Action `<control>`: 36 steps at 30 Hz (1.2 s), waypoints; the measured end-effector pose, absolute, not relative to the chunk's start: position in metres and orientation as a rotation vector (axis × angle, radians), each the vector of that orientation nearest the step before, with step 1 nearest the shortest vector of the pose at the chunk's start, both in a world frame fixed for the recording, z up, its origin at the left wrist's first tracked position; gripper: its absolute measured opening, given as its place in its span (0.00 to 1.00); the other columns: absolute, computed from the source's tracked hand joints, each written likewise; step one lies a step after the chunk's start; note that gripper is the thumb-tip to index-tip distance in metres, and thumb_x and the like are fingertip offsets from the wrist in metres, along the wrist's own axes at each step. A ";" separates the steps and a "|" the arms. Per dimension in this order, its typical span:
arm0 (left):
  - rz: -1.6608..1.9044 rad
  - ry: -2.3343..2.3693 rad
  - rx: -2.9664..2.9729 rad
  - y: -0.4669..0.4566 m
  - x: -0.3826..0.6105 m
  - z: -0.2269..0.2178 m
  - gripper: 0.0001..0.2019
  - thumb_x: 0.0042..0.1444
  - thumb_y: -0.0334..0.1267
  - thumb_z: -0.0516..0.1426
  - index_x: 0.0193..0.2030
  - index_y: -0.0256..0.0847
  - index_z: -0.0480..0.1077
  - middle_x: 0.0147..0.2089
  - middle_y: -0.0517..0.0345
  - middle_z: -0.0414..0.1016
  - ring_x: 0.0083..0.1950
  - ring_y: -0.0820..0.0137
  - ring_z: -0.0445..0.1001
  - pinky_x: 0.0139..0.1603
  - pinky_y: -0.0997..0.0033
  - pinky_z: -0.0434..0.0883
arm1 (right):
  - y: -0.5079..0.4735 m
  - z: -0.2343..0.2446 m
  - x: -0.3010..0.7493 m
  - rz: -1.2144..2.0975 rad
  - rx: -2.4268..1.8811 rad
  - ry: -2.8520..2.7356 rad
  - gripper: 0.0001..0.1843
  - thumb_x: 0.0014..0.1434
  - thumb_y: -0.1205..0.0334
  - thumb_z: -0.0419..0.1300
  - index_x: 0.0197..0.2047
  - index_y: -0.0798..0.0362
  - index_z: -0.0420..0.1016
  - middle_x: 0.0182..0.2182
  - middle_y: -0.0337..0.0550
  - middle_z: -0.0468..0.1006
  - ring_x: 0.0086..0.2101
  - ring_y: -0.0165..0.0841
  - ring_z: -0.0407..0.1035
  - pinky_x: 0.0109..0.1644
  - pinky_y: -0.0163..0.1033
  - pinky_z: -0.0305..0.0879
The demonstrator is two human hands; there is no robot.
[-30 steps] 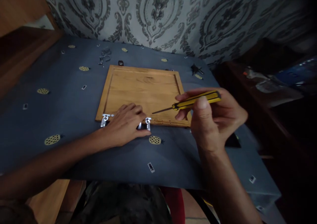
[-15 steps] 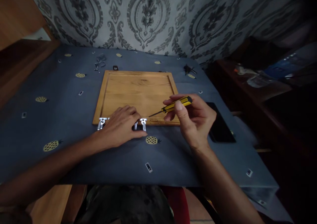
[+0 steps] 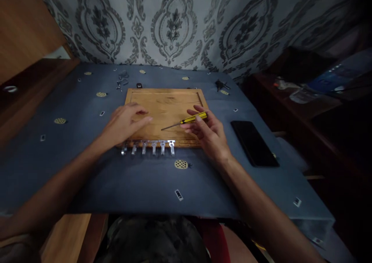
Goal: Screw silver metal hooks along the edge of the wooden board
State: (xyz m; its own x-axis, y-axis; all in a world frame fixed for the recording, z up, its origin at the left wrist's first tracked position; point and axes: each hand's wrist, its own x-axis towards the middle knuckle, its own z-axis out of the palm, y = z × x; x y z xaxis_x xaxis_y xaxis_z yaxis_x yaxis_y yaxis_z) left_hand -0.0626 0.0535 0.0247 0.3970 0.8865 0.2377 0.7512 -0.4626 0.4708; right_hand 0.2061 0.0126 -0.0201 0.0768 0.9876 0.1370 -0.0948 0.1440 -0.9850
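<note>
A framed wooden board (image 3: pixel 167 104) lies flat on the blue tablecloth. Along its near edge runs a row of several silver metal hooks (image 3: pixel 154 147), their ends jutting past the wood. My left hand (image 3: pixel 124 123) is over the board's left part, thumb and fingers apart, with nothing in it; whether it touches the wood I cannot tell. Between the thumb and fingers of my right hand (image 3: pixel 210 133) is a yellow and black screwdriver (image 3: pixel 194 118). Its thin shaft points left and down, over the board. Small holes show in the near edge right of the hooks.
A black phone (image 3: pixel 254 143) lies right of the board. Small metal pieces (image 3: pixel 122 80) sit at the back left, beside a small black object (image 3: pixel 139 85). A dark item (image 3: pixel 222 85) lies at the back right. Behind the table hangs a patterned curtain (image 3: pixel 174 26).
My left hand has lifted off the hooks and moved up and left, uncovering the whole row. My right hand has moved slightly left with the screwdriver. The view has shifted a little.
</note>
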 end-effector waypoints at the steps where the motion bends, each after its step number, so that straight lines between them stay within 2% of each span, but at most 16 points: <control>1: 0.696 1.453 2.330 0.059 -0.069 0.025 0.17 0.62 0.51 0.58 0.47 0.39 0.78 0.49 0.51 0.82 0.49 0.60 0.79 0.54 0.60 0.73 | 0.013 -0.021 0.207 1.090 -1.088 -1.150 0.31 0.57 0.41 0.69 0.59 0.45 0.69 0.63 0.52 0.73 0.36 0.32 0.82 0.43 0.43 0.81; 5: 0.908 1.556 2.144 0.080 -0.092 0.024 0.14 0.59 0.48 0.60 0.42 0.42 0.80 0.42 0.54 0.83 0.46 0.62 0.79 0.49 0.65 0.74 | 0.015 -0.025 0.211 1.026 -1.141 -1.189 0.41 0.58 0.44 0.68 0.71 0.37 0.59 0.74 0.55 0.59 0.35 0.32 0.82 0.46 0.46 0.80; 7: 1.010 1.613 2.080 0.090 -0.104 0.023 0.13 0.58 0.47 0.60 0.41 0.41 0.80 0.41 0.54 0.83 0.44 0.63 0.79 0.47 0.66 0.73 | 0.015 -0.025 0.214 1.012 -1.153 -1.227 0.44 0.60 0.43 0.67 0.74 0.37 0.55 0.75 0.57 0.54 0.35 0.32 0.82 0.48 0.47 0.80; 10: 1.151 1.731 1.986 0.103 -0.124 0.022 0.13 0.59 0.44 0.59 0.42 0.38 0.79 0.42 0.54 0.84 0.45 0.64 0.79 0.50 0.67 0.73 | 0.014 -0.025 0.218 0.961 -1.165 -1.253 0.40 0.62 0.43 0.65 0.73 0.37 0.58 0.75 0.56 0.56 0.32 0.30 0.81 0.47 0.46 0.80; 12: 1.201 1.807 1.948 0.112 -0.139 0.020 0.11 0.61 0.40 0.58 0.42 0.37 0.79 0.43 0.54 0.83 0.46 0.64 0.79 0.50 0.68 0.74 | 0.015 -0.024 0.220 0.894 -1.153 -1.249 0.37 0.62 0.44 0.66 0.71 0.39 0.64 0.74 0.56 0.60 0.29 0.28 0.79 0.41 0.44 0.80; 15: 1.227 1.908 1.912 0.125 -0.161 0.014 0.09 0.65 0.37 0.56 0.44 0.37 0.78 0.45 0.54 0.83 0.48 0.65 0.80 0.52 0.66 0.76 | 0.015 -0.021 0.221 0.868 -1.159 -1.220 0.31 0.62 0.46 0.67 0.66 0.43 0.72 0.66 0.55 0.74 0.27 0.28 0.78 0.36 0.41 0.80; 18: 1.175 1.991 1.898 0.133 -0.176 0.001 0.11 0.68 0.41 0.60 0.51 0.36 0.75 0.50 0.51 0.79 0.49 0.64 0.79 0.52 0.57 0.78 | 0.015 -0.017 0.222 0.877 -1.143 -1.196 0.30 0.60 0.43 0.68 0.61 0.49 0.76 0.45 0.52 0.86 0.23 0.30 0.76 0.29 0.38 0.77; 20: 1.112 2.025 1.915 0.135 -0.179 -0.009 0.16 0.69 0.45 0.60 0.57 0.37 0.73 0.55 0.49 0.77 0.51 0.63 0.78 0.52 0.55 0.78 | 0.014 -0.012 0.223 0.907 -1.142 -1.215 0.31 0.57 0.41 0.70 0.57 0.51 0.79 0.33 0.46 0.86 0.20 0.30 0.73 0.25 0.37 0.74; 22: 1.043 2.046 1.956 0.138 -0.178 -0.019 0.16 0.69 0.44 0.60 0.59 0.39 0.72 0.58 0.48 0.75 0.53 0.62 0.78 0.54 0.54 0.78 | 0.012 -0.008 0.222 0.913 -1.155 -1.235 0.31 0.54 0.38 0.70 0.52 0.52 0.81 0.25 0.41 0.82 0.16 0.30 0.70 0.21 0.36 0.71; 28: 0.853 2.084 2.087 0.167 -0.162 -0.029 0.17 0.69 0.44 0.60 0.60 0.39 0.71 0.60 0.47 0.74 0.55 0.61 0.77 0.55 0.53 0.78 | 0.006 -0.002 0.213 0.931 -1.225 -1.246 0.36 0.47 0.30 0.70 0.44 0.54 0.83 0.17 0.38 0.75 0.11 0.29 0.62 0.13 0.35 0.61; 32: 0.768 2.162 2.113 0.197 -0.154 -0.019 0.17 0.69 0.44 0.60 0.60 0.40 0.71 0.60 0.47 0.74 0.55 0.61 0.77 0.55 0.52 0.77 | 0.005 -0.002 0.209 0.910 -1.223 -1.252 0.35 0.46 0.29 0.70 0.40 0.54 0.84 0.14 0.36 0.71 0.10 0.29 0.60 0.12 0.36 0.60; 36: 0.686 2.222 2.150 0.219 -0.147 -0.011 0.18 0.69 0.44 0.60 0.61 0.40 0.71 0.61 0.47 0.73 0.56 0.60 0.76 0.56 0.52 0.77 | 0.004 0.000 0.210 0.906 -1.222 -1.292 0.34 0.47 0.27 0.68 0.34 0.53 0.83 0.17 0.39 0.74 0.11 0.28 0.60 0.13 0.37 0.61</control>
